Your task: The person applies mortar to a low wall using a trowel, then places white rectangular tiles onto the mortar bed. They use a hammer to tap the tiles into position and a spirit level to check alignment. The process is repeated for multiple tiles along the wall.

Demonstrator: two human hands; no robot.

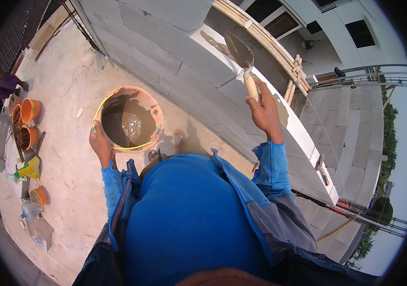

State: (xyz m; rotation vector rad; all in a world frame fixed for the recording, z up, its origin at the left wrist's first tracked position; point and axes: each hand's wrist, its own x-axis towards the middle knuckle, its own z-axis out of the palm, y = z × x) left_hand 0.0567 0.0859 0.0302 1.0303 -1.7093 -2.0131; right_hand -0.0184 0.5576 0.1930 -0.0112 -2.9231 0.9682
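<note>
We see an orange bucket with a yellow handle, dark grey wet mix inside. Our trowel has a grey blade and pale wooden grip. The block wall is grey; our sleeves and shirt are blue.

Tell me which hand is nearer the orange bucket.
Left. The left hand grips the yellow handle at the orange bucket's rim; the right hand is raised apart, holding a trowel by the block wall.

No packages, labels, signs or screens visible anywhere; only building materials and buckets on site.
</note>
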